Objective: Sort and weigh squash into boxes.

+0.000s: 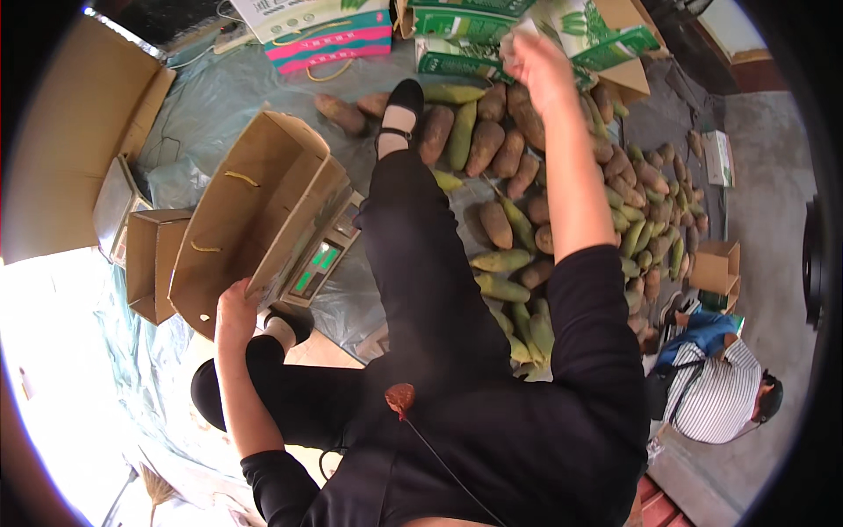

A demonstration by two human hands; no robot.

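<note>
My left hand (235, 314) is closed on the near rim of an open cardboard box (248, 195) with yellow cord handles. The box stands tilted against or on a digital scale (320, 263) with a lit green display; its underside is hidden. Far to the right, my right hand (537, 70) reaches among green printed cartons (461, 57). Its fingers are closed around something whitish that is too small and partly hidden to name. Below that forearm lie brown tubers (486, 147) and long green radish-like vegetables (461, 136).
A smaller open box (158, 263) stands left of the big one. A pink and teal striped gift box (327, 44) is at the back. Plastic sheeting (228, 88) covers the floor. A person in a striped shirt (716, 391) crouches at the right beside the vegetable pile (654, 202).
</note>
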